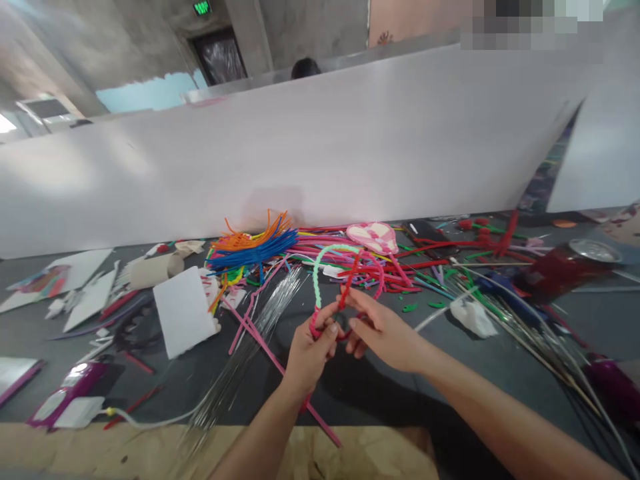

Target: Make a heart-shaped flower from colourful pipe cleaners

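Observation:
My left hand (311,352) is closed, pinching the lower left end of a loop of twisted pipe cleaners (317,273), mint green over the top and pink toward the ends. My right hand (385,331) is close beside it, thumb and fingers closed on a red pipe cleaner (354,270) that sticks up inside the loop. The loop's pink side (382,275) curves down behind my right hand. Where the red and pink strands meet between my fingers is partly hidden. A long pink pipe cleaner (265,347) runs on the table beneath my left wrist.
Blue pipe cleaners (255,253) and orange ones (235,240) are heaped against the white partition (320,153). Silvery wires (260,327) lie left of my hands. A white card (183,312), pink heart-shaped piece (373,238), crumpled tissue (473,316) and red can (560,270) surround the work area.

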`<state>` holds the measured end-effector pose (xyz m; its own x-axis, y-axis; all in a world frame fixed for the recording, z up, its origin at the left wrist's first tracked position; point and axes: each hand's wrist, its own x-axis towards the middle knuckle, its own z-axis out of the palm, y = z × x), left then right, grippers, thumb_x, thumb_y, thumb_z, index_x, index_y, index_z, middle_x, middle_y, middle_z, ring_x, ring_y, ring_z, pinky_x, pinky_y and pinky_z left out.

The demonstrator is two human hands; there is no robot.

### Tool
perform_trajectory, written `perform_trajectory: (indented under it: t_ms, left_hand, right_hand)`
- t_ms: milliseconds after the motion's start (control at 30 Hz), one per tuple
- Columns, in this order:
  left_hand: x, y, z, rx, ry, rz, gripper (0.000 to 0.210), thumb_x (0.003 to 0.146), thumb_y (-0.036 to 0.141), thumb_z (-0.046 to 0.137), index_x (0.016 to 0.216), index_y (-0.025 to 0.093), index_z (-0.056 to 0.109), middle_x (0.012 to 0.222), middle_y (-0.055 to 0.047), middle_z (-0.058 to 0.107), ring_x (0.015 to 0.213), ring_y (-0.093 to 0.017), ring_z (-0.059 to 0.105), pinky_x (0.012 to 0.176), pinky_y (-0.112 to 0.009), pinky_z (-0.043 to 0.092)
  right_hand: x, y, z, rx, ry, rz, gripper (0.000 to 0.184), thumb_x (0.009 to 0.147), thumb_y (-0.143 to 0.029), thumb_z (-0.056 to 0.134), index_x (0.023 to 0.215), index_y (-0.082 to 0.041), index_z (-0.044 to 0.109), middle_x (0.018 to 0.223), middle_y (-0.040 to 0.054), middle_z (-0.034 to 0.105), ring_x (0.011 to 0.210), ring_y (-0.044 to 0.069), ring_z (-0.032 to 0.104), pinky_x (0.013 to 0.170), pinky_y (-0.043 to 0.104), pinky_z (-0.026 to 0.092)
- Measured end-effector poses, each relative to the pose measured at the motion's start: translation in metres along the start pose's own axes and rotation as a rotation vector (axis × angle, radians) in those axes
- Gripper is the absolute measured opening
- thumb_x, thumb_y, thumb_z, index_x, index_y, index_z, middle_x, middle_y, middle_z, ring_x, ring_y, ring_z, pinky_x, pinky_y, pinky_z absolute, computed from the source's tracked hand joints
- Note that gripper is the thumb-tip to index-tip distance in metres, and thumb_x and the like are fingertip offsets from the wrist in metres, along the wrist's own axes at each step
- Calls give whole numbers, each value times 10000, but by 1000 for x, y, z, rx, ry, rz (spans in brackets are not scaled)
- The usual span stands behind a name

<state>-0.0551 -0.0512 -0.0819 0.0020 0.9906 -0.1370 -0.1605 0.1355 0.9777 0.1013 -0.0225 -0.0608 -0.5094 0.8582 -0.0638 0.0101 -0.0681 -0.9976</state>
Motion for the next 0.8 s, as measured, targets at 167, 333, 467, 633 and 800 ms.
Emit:
perform_trajectory:
  t_ms: [167,333,467,633,800]
  left_hand:
    - [-1,0,-4,102,42,70,371,760,310,630,1105,173,651,655,19,557,460,-50,390,458,-203,304]
    - [0,0,-7,65,67,94,364,766,320,626,1100,176,653,656,16,558,470,-54,385,457,-200,297]
    - [4,1,-7,-4,143,83,376,731,315,669,1080,175,657,605,46,486,455,-43,359,441,-189,275]
    - [11,-3,-9,-117,158,48,397,712,296,689,1088,182,635,651,40,510,481,-40,383,439,-172,276]
    - [11,-5,-5,-127,145,0,432,673,261,710,1090,173,636,613,54,482,441,-27,330,407,-168,244]
  right_hand:
    - [8,1,5,64,27,53,535,800,-245,544,1291,-261,332,1014,48,592,489,71,594,427,218,517]
    - [8,-4,6,129,105,20,454,788,-331,561,1196,-232,391,935,17,586,440,59,561,342,169,425]
    - [6,0,3,161,73,-87,369,804,-346,561,1127,-195,466,978,66,622,445,50,536,360,171,383]
    - [2,5,1,-30,31,-203,241,863,-257,503,1084,-184,565,879,48,663,541,77,542,539,230,476]
    - [1,5,-1,-378,-39,-414,297,905,-160,407,1126,-216,598,942,50,653,838,135,600,761,274,496]
